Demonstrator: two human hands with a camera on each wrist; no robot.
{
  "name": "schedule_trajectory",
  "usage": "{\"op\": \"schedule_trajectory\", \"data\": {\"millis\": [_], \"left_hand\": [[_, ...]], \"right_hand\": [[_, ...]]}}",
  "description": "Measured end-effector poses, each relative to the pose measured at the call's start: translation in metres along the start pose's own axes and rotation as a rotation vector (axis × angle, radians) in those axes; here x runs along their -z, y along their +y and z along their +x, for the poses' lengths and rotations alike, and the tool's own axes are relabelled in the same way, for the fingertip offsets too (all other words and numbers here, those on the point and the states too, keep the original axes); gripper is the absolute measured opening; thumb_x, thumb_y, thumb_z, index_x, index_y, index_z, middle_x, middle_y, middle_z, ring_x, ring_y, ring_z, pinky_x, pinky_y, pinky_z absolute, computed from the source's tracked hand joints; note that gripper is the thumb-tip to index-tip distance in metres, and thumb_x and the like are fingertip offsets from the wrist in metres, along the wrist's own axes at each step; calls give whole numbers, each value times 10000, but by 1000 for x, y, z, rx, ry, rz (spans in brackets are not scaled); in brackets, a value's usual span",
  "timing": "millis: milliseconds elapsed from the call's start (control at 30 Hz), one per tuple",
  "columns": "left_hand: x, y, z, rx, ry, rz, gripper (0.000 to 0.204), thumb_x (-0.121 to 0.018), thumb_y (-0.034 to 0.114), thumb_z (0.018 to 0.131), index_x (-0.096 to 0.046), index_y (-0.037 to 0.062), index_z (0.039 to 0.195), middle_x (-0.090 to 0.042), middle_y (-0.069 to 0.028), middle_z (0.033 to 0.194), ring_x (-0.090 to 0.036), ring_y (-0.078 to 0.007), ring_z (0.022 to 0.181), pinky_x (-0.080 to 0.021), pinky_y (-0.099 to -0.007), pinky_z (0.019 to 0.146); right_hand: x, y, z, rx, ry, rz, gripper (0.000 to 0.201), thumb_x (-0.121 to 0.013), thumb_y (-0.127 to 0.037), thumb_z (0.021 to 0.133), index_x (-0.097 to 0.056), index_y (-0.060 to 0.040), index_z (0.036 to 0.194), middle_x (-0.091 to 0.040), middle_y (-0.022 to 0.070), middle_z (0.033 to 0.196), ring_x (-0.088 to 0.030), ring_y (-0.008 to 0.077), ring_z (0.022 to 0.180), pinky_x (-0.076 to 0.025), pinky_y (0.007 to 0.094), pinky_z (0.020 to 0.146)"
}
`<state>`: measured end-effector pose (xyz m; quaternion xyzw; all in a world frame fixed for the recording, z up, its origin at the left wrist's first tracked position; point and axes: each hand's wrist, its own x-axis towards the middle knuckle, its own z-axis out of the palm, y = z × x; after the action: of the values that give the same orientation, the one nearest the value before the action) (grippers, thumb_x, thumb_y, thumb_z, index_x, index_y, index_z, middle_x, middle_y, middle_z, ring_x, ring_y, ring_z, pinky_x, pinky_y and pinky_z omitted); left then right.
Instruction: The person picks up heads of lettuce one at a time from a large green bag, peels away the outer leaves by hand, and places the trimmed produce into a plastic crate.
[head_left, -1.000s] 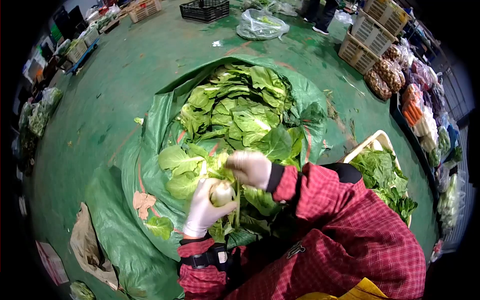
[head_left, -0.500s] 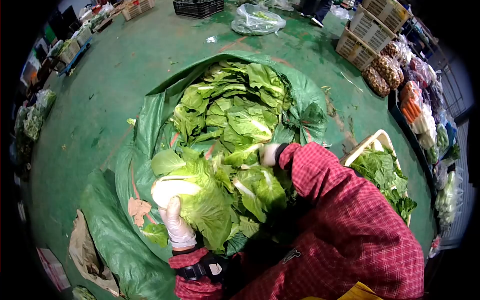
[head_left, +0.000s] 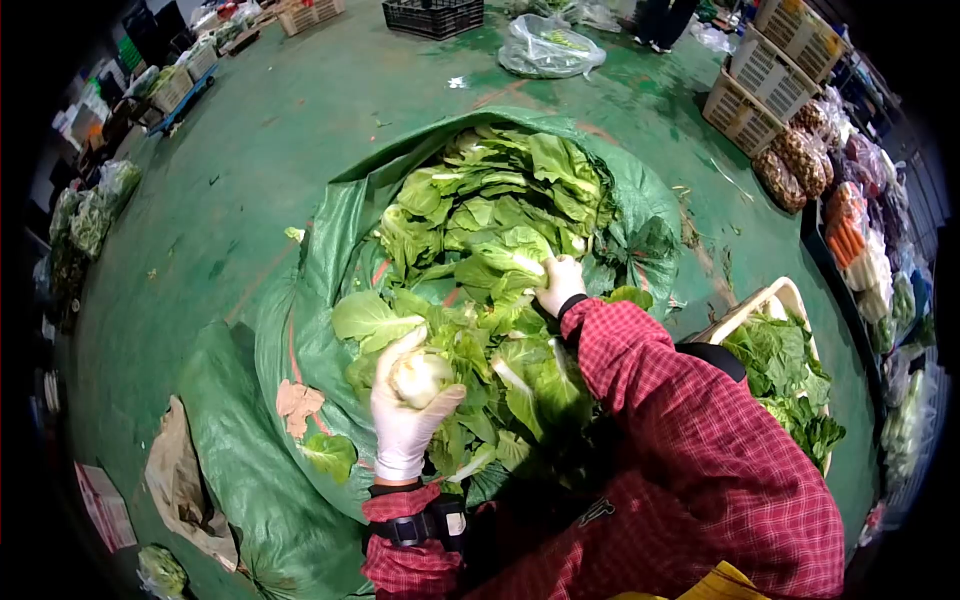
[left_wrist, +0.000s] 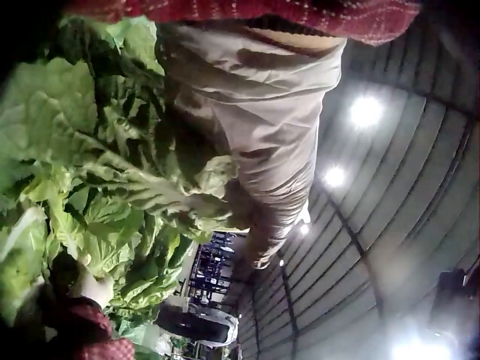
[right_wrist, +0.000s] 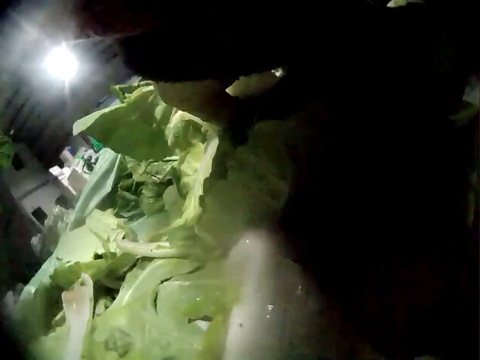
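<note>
Left grip (head_left: 405, 425) holds cabbage (head_left: 421, 378), right grip (head_left: 562, 286) a leaf (head_left: 508, 258).

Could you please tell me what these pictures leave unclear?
Head view: leafy end of the cabbage in the left hand, mostly hidden behind its white base.
Head view: a bystander's upper body, cut by the top edge.
Right wrist view: the right side, lost in darkness.

Two gloved hands are showing, one left hand (head_left: 412, 420) and one right hand (head_left: 562, 285). One cabbage head (head_left: 420, 378) is sitting in the left. Loose leaves (head_left: 500, 190) are lying too thick for me to count. Three pale crates (head_left: 773, 80) are standing in one stack; one black crate (head_left: 432, 16), one pink-and-white carton (head_left: 105, 505) and one brown scrap (head_left: 299, 403) are lying about.
</note>
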<state>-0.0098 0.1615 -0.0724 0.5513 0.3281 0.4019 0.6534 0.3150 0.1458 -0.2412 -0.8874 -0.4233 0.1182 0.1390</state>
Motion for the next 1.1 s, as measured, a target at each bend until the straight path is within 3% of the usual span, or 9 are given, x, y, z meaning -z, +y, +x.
{"op": "schedule_trajectory", "data": {"millis": [267, 433, 567, 667, 733, 800, 900, 1000, 1100], "left_hand": [[-5, 1, -5, -245, -109, 739, 737, -924, 102, 586, -615, 94, 1254, -615, -79, 1117, -601, -224, 1029, -485, -323, 935], [-4, -4, -4, -362, -96, 921, 691, -927, 263, 556, -676, 147, 1189, -543, -152, 1212, -509, -343, 1146, -401, -435, 1017], [-11, -4, -8, -420, -110, 1064, 676, -882, 474, 584, -712, 182, 1170, -316, -270, 1505, -274, -426, 1409, -176, -568, 1146], [-20, -4, -14, -369, -181, 1026, 648, -874, 459, 597, -716, 204, 1171, -169, -257, 1595, -136, -429, 1489, -49, -612, 1169], [-20, -11, -13, -351, -211, 982, 626, -876, 422, 592, -718, 218, 1163, -144, -228, 1611, -127, -434, 1486, -16, -618, 1170], [-10, -19, -15, -329, -261, 961, 598, -863, 436, 608, -710, 211, 1141, -299, -165, 1569, -201, -354, 1486, -42, -580, 1185], [-4, -16, -24, -240, -425, 998, 592, -840, 473, 656, -676, 176, 1140, -584, -124, 1345, -484, -298, 1323, -114, -532, 1187], [-9, -8, -26, 54, -716, 910, 570, -824, 453, 666, -671, 167, 1135, -680, -109, 1150, -603, -300, 1137, -192, -490, 1170], [-15, -16, -31, -18, -763, 836, 539, -807, 412, 674, -661, 145, 1119, -693, -111, 933, -637, -306, 968, -363, -401, 1060]], "right_hand": [[12, -14, 2, -276, 155, 427, 888, -872, -98, 580, -485, -141, 1378, -310, 216, 1481, -385, 427, 1334, -353, 431, 1144], [67, -46, 8, -64, 273, 340, 991, -803, -75, 611, -363, -229, 1485, -354, 192, 1446, -385, 380, 1326, -353, 452, 1125], [125, -79, -8, 639, 331, 562, 821, -562, 123, 714, -367, -142, 1467, -414, 211, 1389, -472, 408, 1256, -404, 387, 1087], [154, -95, -16, 693, 159, 306, 717, -631, 28, 707, -475, -95, 1395, -478, 237, 1356, -505, 387, 1239, -426, 411, 1062], [135, -70, 12, 336, 136, 241, 791, -768, -151, 700, -449, -81, 1420, -458, 245, 1418, -496, 407, 1258, -415, 445, 1084], [108, -53, 20, 212, 5, -72, 880, -782, -180, 704, -371, -94, 1477, -422, 240, 1468, -469, 425, 1300, -393, 428, 1114], [96, -81, -20, 540, -151, -249, 1010, -734, -87, 680, -235, -194, 1551, -108, 181, 1633, -174, 385, 1493, -189, 634, 1168], [90, -137, -53, 899, -324, -497, 1022, -692, -36, 697, -194, -234, 1567, -105, 148, 1645, -129, 341, 1513, -94, 639, 1185], [68, -170, -48, 728, -617, -697, 1087, -766, -146, 741, -97, -264, 1589, -98, 152, 1649, -136, 334, 1515, -84, 667, 1168]]}}
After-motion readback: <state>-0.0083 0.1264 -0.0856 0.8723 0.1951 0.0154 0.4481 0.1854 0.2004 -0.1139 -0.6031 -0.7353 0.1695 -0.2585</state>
